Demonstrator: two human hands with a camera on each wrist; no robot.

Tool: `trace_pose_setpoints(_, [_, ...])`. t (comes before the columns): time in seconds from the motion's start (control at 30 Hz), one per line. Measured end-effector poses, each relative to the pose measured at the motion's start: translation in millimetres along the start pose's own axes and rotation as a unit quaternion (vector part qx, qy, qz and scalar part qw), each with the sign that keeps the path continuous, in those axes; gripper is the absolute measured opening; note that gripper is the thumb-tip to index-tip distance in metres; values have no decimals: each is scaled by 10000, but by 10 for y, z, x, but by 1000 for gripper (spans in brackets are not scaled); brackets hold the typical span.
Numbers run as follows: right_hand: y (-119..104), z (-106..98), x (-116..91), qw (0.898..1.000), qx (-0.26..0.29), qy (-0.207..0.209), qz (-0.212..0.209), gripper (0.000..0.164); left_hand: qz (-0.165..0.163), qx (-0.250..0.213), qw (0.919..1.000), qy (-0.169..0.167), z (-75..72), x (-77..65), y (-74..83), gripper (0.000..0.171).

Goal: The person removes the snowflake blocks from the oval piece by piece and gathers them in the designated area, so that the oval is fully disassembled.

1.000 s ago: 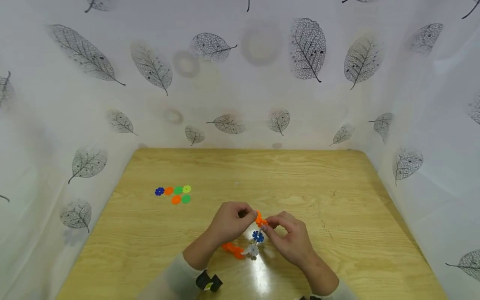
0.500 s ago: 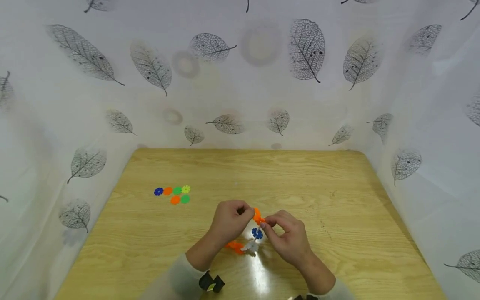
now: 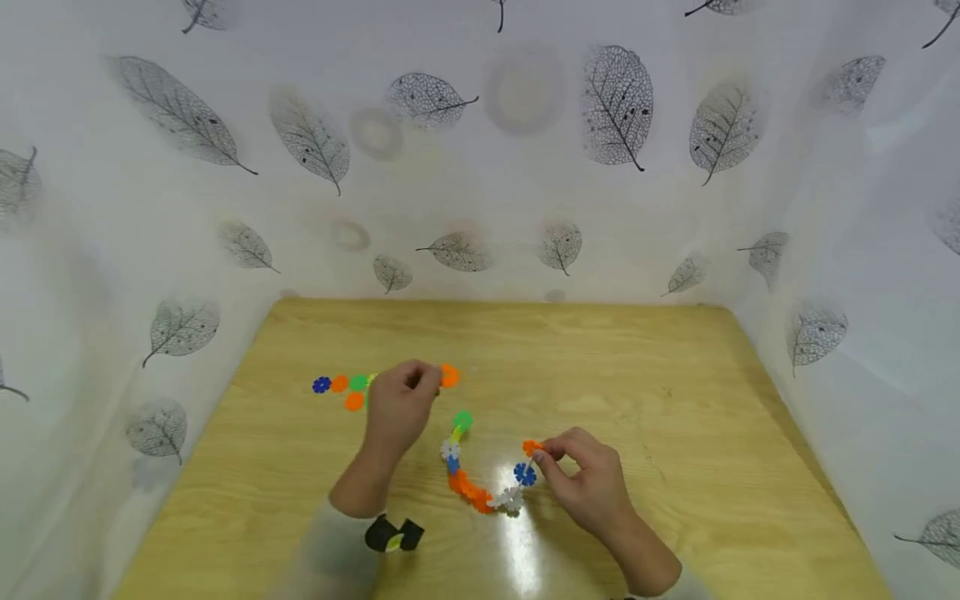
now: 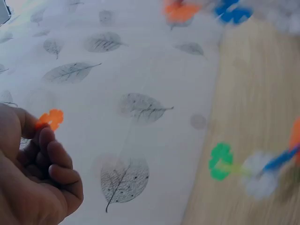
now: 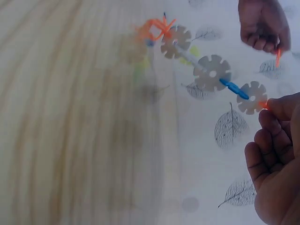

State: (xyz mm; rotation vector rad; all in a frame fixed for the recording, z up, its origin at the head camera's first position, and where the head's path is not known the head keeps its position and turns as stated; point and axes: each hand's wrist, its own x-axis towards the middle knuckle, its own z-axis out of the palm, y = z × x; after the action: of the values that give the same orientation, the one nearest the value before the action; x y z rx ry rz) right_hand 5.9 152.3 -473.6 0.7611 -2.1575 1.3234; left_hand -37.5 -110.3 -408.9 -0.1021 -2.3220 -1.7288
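Note:
My left hand point(image 3: 401, 408) pinches a loose orange flower-shaped disc point(image 3: 449, 376) between thumb and index finger, above the table; the left wrist view shows its notched edge point(image 4: 51, 119). With thumb and index finger my right hand point(image 3: 588, 479) pinches the orange end disc point(image 3: 532, 447) of a curved chain of interlocking discs. From there the chain runs through a blue disc point(image 3: 525, 474), whitish discs point(image 3: 512, 499), several orange discs point(image 3: 472, 493), a blue one point(image 3: 453, 465) and a white one point(image 3: 450, 449), to yellow and a green end disc point(image 3: 462, 420).
Loose discs lie at the table's left: dark blue point(image 3: 321, 384), orange point(image 3: 340, 383), green point(image 3: 358, 382) and a second orange point(image 3: 354, 402), partly screened by the left hand. A leaf-patterned white curtain point(image 3: 480, 183) encloses the wooden table point(image 3: 645, 358).
My left hand has moved away from the right one, up and to the left, with the orange disc. The chain's green end, hidden before, now shows. My right hand has hardly moved.

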Motion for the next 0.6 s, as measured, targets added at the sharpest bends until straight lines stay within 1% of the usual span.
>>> trace_pose_setpoints(0.03, [14,-26,-29,10000,-7,20,96,14,-70,29,10000,-11,-99,45,0,25])
trace_pose_setpoints(0.1, [31,-72,-60,9996,-17,22,297,16,-252,226,9991,-255,-268,99,-20,26])
trace_pose_setpoints(0.17, [38,-106,-65,9989,-44,20,467,19,-548,402,9966,-460,-393,121,-90,30])
trace_pose_setpoints(0.23, [37,-125,-70,9984,-62,29,557,21,-845,568,9937,-463,-501,114,-194,34])
trace_pose_setpoints(0.3, [37,-130,-78,9982,-64,38,588,22,-1033,699,9914,-384,-608,103,-308,38])
trace_pose_setpoints(0.37, [42,-122,-81,9981,-26,38,616,24,-1119,803,9898,-353,-727,95,-419,42])
trace_pose_setpoints(0.47, [50,-111,-92,9978,34,51,658,24,-1073,1088,9876,-358,-895,95,-581,47])
trace_pose_setpoints(0.6, [39,-113,-88,9975,55,5,701,24,-1190,1466,9819,-165,-1118,67,-802,50])
